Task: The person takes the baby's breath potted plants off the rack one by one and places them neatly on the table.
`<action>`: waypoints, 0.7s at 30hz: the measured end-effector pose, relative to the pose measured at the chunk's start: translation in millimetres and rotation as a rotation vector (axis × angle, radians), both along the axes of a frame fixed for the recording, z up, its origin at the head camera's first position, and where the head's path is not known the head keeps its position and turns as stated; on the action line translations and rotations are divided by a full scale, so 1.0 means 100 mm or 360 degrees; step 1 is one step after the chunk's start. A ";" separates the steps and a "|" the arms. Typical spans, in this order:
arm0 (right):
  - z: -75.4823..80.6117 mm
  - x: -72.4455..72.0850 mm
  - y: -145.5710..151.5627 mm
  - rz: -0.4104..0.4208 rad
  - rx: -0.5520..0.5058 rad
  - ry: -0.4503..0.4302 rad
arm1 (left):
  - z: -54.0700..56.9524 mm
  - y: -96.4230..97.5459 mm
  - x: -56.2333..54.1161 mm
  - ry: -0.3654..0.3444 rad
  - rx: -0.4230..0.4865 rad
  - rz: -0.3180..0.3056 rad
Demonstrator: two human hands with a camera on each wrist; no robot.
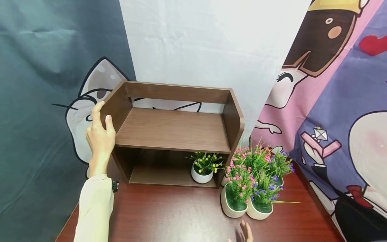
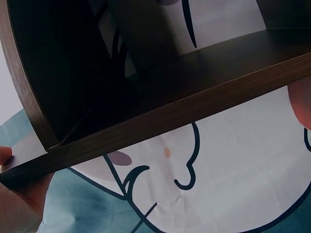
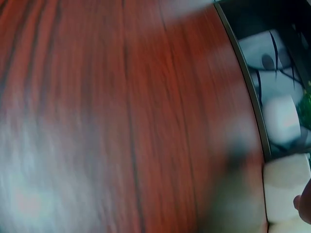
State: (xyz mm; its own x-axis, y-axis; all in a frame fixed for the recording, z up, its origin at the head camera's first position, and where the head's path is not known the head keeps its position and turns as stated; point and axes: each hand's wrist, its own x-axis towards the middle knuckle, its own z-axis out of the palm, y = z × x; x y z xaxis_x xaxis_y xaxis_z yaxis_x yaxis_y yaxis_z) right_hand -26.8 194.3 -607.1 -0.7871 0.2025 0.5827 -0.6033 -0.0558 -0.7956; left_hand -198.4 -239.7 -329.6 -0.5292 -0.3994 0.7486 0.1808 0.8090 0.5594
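Note:
A brown two-tier wooden shelf (image 1: 178, 129) stands on the table. At its left side panel, my left hand (image 1: 100, 136) grips the edge, thumb inside and fingers outside; the left wrist view shows the hand (image 2: 22, 208) around the same panel. In the lower tier, at the right, sits a white round pot with yellow flowers (image 1: 202, 175). My right hand (image 1: 246, 232) is only partly visible at the bottom of the head view, below the flower pots, with fingers apart and nothing seen in them. A fingertip (image 3: 305, 204) shows near a white pot (image 3: 286, 189) in the right wrist view.
Right of the shelf stand several potted plants with pink flowers (image 1: 240, 181) and blue flowers (image 1: 267, 191), packed closely together. A loose green blade (image 1: 287, 202) lies beside them on the reddish wooden table (image 1: 169, 215). Printed cloth (image 1: 205, 43) hangs behind and at both sides.

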 end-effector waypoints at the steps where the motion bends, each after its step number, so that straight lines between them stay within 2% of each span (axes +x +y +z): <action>1: -0.01 0.00 -0.04 0.0021 0.0035 0.0034 | 0.00 0.00 0.00 0.0002 0.0001 -0.0002; 2: -0.02 0.00 -0.10 0.0016 0.0071 0.0042 | 0.00 0.00 0.00 0.0005 0.0001 -0.0004; 5: -0.01 0.01 -0.28 -0.0028 0.0201 -0.0080 | 0.00 0.00 0.00 0.0013 0.0001 -0.0010; 7: 0.05 0.01 -0.41 -0.0093 0.0315 -0.0181 | 0.00 0.00 0.00 0.0016 -0.0002 -0.0013; 9: 0.15 0.00 -0.54 -0.0124 0.0425 -0.0226 | 0.01 0.00 0.00 0.0016 -0.0005 -0.0014; 12: 0.30 -0.07 -0.70 -0.0119 0.0481 -0.0191 | 0.01 0.01 0.00 0.0010 -0.0003 -0.0014; 16: 0.45 -0.19 -0.89 -0.0142 0.0458 -0.0234 | 0.01 0.01 0.00 0.0003 0.0000 -0.0013; 17: 0.52 -0.22 -0.93 -0.0159 0.0462 -0.0254 | 0.01 0.01 0.00 0.0000 0.0001 -0.0013; 21: 0.58 -0.38 -1.05 -0.0232 0.0520 -0.0433 | 0.00 0.01 0.00 -0.0013 0.0002 -0.0017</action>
State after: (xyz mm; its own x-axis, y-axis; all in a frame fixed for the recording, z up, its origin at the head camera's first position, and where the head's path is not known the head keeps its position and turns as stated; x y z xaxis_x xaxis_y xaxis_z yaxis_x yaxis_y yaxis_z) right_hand -64.7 89.6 -549.5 -0.8975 0.1627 0.4100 -0.3523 0.2948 -0.8882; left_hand -198.4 -239.1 -329.5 -0.5395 -0.3946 0.7438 0.1850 0.8062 0.5620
